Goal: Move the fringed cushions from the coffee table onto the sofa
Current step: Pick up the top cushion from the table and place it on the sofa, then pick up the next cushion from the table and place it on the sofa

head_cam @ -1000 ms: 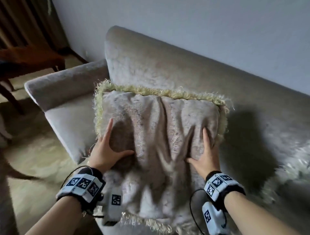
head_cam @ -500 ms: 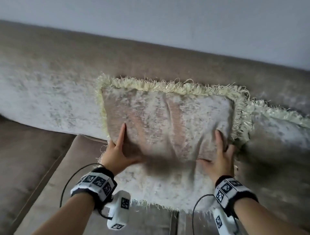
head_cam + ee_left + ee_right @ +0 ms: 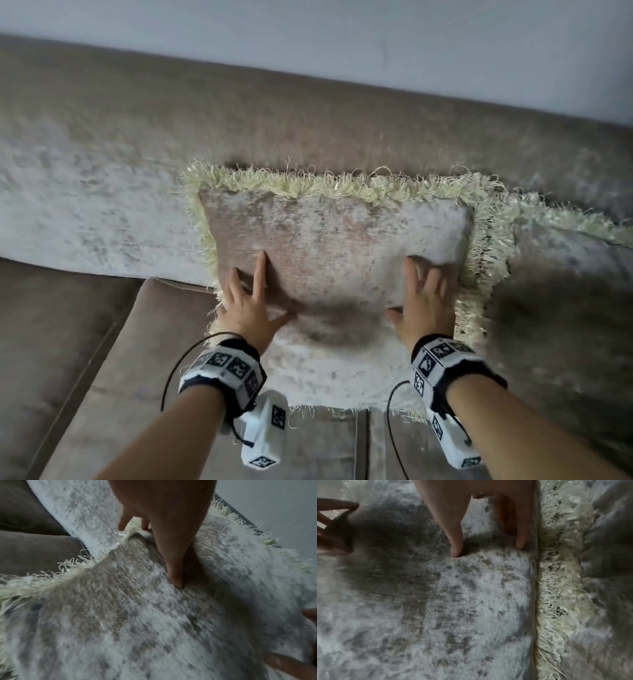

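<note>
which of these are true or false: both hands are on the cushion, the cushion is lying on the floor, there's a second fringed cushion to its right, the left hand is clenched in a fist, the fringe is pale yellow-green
1. Both hands are on the cushion. True: the left hand and the right hand rest on the front of the fringed cushion.
2. The cushion is lying on the floor. False: it stands on the sofa seat, leaning against the sofa backrest.
3. A second fringed cushion is to its right. True: the second cushion sits right beside it, fringes meeting.
4. The left hand is clenched in a fist. False: its fingers are straight and spread.
5. The fringe is pale yellow-green. True.
</note>
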Demonstrator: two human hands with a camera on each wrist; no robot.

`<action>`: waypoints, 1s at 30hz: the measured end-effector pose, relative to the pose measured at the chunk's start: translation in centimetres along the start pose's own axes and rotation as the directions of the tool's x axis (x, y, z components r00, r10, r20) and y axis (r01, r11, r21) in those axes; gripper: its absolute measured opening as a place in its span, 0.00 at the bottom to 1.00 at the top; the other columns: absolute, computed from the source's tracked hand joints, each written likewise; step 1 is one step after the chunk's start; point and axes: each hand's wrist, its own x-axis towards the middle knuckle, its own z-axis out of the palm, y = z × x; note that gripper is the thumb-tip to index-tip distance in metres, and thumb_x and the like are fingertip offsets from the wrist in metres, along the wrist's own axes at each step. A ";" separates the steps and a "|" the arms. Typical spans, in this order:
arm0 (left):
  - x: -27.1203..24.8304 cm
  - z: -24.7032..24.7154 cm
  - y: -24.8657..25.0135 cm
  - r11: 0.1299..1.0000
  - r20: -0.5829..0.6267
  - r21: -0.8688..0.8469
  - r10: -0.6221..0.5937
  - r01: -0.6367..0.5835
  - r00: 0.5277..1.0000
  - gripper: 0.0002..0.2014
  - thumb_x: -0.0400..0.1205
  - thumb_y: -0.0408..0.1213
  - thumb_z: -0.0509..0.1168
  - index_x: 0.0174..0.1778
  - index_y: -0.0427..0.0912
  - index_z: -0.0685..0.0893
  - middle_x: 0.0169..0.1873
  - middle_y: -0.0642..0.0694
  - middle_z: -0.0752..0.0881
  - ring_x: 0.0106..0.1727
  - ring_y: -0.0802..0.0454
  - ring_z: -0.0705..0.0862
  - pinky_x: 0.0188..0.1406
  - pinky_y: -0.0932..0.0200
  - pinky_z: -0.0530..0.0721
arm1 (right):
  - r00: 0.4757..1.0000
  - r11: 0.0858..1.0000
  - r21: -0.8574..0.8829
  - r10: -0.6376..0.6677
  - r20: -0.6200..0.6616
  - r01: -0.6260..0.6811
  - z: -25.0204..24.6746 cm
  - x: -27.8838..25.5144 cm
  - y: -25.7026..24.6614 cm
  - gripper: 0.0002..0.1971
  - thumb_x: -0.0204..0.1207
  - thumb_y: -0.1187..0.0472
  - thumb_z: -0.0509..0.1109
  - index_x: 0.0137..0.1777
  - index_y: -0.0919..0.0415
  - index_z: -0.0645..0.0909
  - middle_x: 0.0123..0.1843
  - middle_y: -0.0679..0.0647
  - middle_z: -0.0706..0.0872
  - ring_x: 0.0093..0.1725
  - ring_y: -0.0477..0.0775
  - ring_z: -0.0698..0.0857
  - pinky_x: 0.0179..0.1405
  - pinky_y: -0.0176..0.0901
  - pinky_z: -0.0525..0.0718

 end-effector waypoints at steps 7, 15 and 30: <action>-1.9 -2.1 0.1 0.995 -0.073 -0.085 -0.061 0.055 0.995 0.47 0.70 0.58 0.70 0.80 0.54 0.50 0.67 0.37 0.70 0.64 0.38 0.77 0.63 0.42 0.76 | 0.940 0.942 -0.010 -0.336 -0.061 0.336 -3.3 -1.7 -3.6 0.23 0.61 0.62 0.81 0.57 0.60 0.79 0.49 0.58 0.83 0.36 0.56 0.83 0.31 0.41 0.79; -6.4 -11.2 -3.6 0.927 -0.212 -0.286 -0.306 0.241 0.928 0.18 0.78 0.42 0.60 0.64 0.51 0.76 0.59 0.45 0.82 0.51 0.45 0.84 0.49 0.50 0.83 | 0.670 0.671 0.075 -0.741 0.041 0.738 -10.4 -2.0 -14.9 0.10 0.81 0.60 0.58 0.58 0.61 0.76 0.52 0.55 0.83 0.43 0.56 0.83 0.39 0.44 0.81; -38.3 -18.5 -26.0 0.537 -0.422 -0.537 -0.839 0.650 0.345 0.21 0.77 0.42 0.64 0.67 0.46 0.73 0.53 0.45 0.84 0.50 0.46 0.84 0.47 0.52 0.80 | -0.030 -0.012 0.222 -0.997 0.076 0.975 -9.8 -31.4 -38.9 0.11 0.78 0.58 0.62 0.59 0.58 0.77 0.58 0.57 0.81 0.52 0.66 0.84 0.48 0.51 0.79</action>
